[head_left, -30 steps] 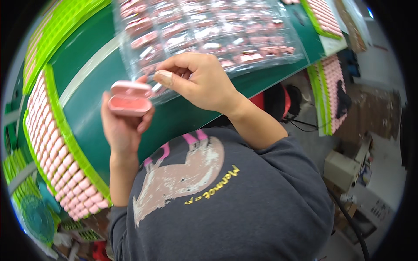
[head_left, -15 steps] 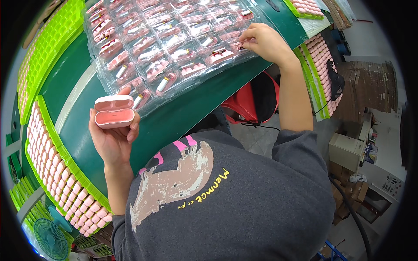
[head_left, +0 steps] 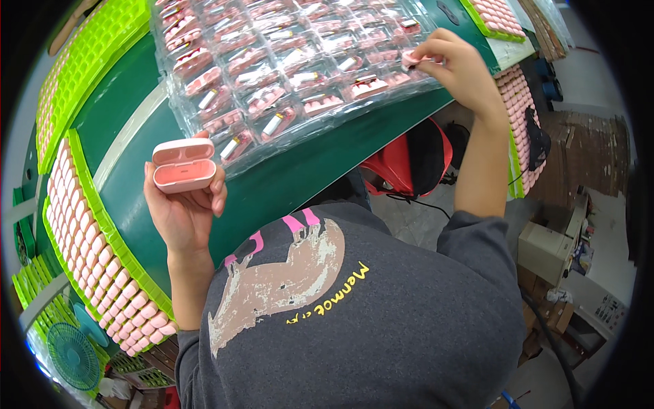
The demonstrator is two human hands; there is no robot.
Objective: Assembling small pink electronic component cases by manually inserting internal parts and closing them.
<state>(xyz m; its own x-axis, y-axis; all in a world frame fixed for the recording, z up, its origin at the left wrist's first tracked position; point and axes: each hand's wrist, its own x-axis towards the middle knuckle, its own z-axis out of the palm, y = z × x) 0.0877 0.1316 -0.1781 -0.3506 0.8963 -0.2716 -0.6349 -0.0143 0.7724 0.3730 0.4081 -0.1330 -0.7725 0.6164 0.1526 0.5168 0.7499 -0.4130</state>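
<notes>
My left hand [head_left: 182,221] holds a small pink earbud charging case [head_left: 185,180] with its lid up, the hollow inside facing me. Over the near right corner of a clear plastic blister tray [head_left: 272,144], my right hand [head_left: 464,73] pinches a small pink piece [head_left: 410,59] with a dark spot on it. Its exact kind is partly hidden by my fingers. The tray's pockets carry many pink parts, some with white and gold bits. The case is to the left of the tray's near left corner.
Green trays of pink cases stand at the left [head_left: 153,286] and at the far right [head_left: 504,31]. Another such tray [head_left: 514,88] is beyond my right arm. A red bag [head_left: 402,160] lies below the green table [head_left: 272,180]. A green fan [head_left: 73,356] is at the lower left.
My right hand has lifted slightly from the tray's corner, and a pink piece now shows between its fingers. The whole view has shifted a little; my left hand still holds the open case.
</notes>
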